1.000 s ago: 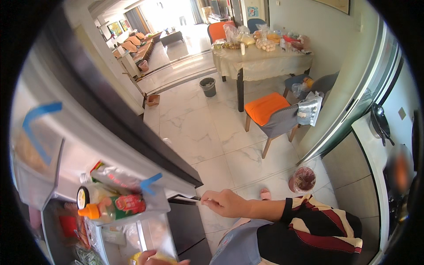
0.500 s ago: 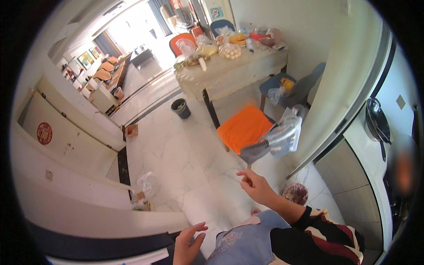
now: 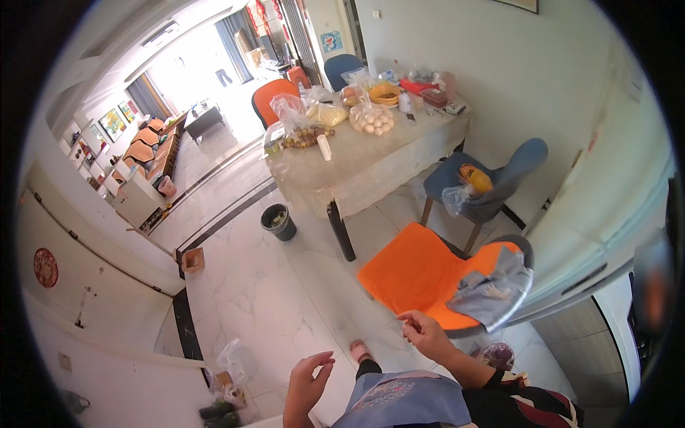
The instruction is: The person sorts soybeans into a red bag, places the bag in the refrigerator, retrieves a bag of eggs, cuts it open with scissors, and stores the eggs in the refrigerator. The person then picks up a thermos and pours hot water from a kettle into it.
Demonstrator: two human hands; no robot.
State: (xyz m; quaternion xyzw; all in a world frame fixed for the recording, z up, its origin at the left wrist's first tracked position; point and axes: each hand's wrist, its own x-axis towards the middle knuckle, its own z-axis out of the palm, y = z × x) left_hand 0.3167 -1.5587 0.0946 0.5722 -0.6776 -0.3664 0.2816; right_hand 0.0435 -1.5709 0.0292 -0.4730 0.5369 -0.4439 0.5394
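Observation:
My left hand (image 3: 309,381) hangs low in front of me, its fingers loosely curved and nothing visible in them. My right hand (image 3: 428,337) is raised ahead of my body with bent fingers and no object that I can make out. It overlaps the lower edge of an orange-padded chair (image 3: 414,267) in the picture; whether it touches the chair, I cannot tell. Over the chair's back lies a crumpled grey cloth or garment (image 3: 492,289). A blue-grey apron (image 3: 403,399) covers my front, and one foot in a pink slipper (image 3: 361,352) shows below.
A cloth-covered table (image 3: 357,160) carries a bag of eggs (image 3: 372,120), other bags and a yellow basket (image 3: 385,93). A dark bin (image 3: 278,222) stands on the tiled floor. Beyond the orange chair is a blue chair (image 3: 457,182) with a bagged yellow item. At right is a patterned bin (image 3: 496,354).
I have moved forward and the view has shifted. The orange chair and grey cloth now appear nearer and more fully in view. The stove and pan at right have mostly left the picture.

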